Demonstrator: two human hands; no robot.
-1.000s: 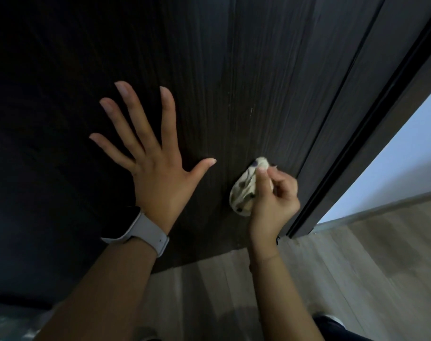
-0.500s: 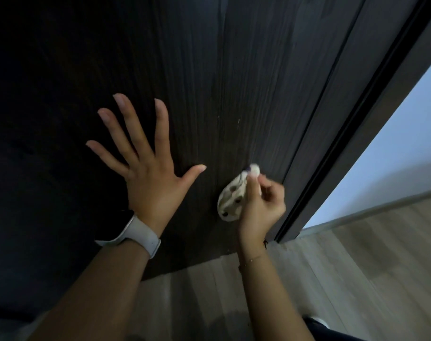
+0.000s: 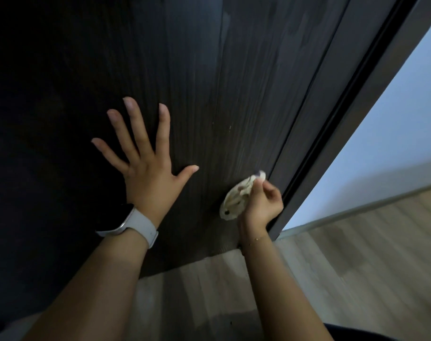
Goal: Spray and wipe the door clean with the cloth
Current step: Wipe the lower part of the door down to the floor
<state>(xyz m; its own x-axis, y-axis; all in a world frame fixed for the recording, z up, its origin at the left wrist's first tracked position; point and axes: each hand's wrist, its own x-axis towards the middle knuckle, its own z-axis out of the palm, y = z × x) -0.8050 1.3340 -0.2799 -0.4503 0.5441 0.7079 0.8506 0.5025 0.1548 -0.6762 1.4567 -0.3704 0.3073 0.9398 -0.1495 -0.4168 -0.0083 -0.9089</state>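
A dark wood-grain door point(image 3: 209, 94) fills most of the view, seen from close up and low down. My left hand point(image 3: 145, 166) lies flat on it with fingers spread, a white watch on the wrist. My right hand point(image 3: 262, 205) is shut on a crumpled cream cloth point(image 3: 236, 199) with dark spots, pressing it on the door's lower right part, close to the door's edge. No spray bottle is in view.
The dark door frame point(image 3: 352, 89) runs diagonally just right of my right hand. Beyond it are a pale wall point(image 3: 386, 143) and a skirting board. Light wood flooring point(image 3: 344, 279) lies below the door.
My right hand with the cloth has slid a little toward the door's right edge. My left hand stays flat on the door. The camera has shifted slightly.
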